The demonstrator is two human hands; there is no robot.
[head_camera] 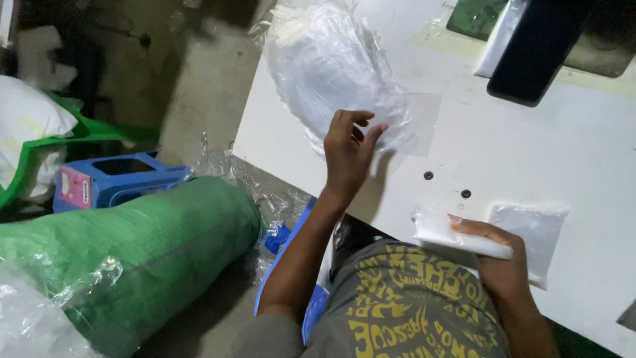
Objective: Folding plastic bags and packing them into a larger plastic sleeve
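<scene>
My left hand (349, 151) reaches over the white table (517, 152) and pinches the near edge of a stack of clear plastic bags (334, 69); one flat clear bag (419, 122) sticks out to its right. My right hand (500, 262) rests at the table's near edge, closed on a folded white item (440, 232). A flat clear plastic bag (533, 229) lies just beyond that hand, partly under it.
A black machine part (536, 50) and a green plate (474, 16) sit at the table's far right. On the floor to the left lie a green mesh roll (152, 245), a blue plastic stool (109, 179), a green tub (59, 142) and crumpled clear plastic (33, 311).
</scene>
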